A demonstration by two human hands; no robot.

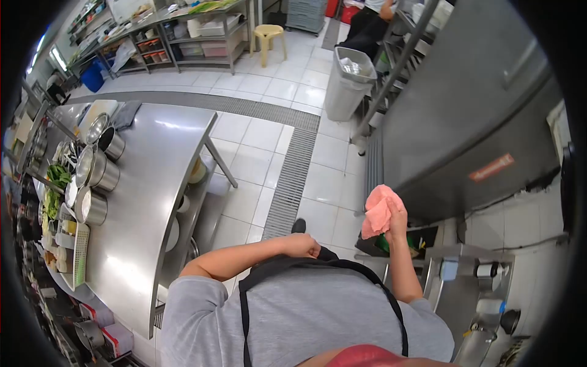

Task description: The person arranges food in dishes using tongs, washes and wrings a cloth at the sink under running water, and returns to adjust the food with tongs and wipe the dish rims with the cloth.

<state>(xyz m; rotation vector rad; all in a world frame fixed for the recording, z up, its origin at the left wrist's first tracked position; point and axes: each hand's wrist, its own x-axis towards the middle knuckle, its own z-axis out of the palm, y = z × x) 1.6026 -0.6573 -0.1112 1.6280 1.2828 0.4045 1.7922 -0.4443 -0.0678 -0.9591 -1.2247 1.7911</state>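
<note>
A crumpled pink cloth (pixel 378 214) is held up at the right, in front of the lower part of a large grey metal cabinet. My right hand (pixel 397 219) is closed round the cloth's right side. My left hand (pixel 301 246) is closed in front of the black apron (pixel 324 260) at my waist; whether its fingers hold anything is hidden. Between the two hands lies some tiled floor, and a dark shoe (pixel 299 226) shows just above my left hand.
At the left stands a steel table (pixel 150 159) with metal pots (pixel 92 207) and greens. A grey bin (pixel 350 85), a shelf rack and the metal cabinet (pixel 465 98) line the right. A steel sink counter (pixel 440 275) is at lower right. Another person (pixel 364 30) is at the top.
</note>
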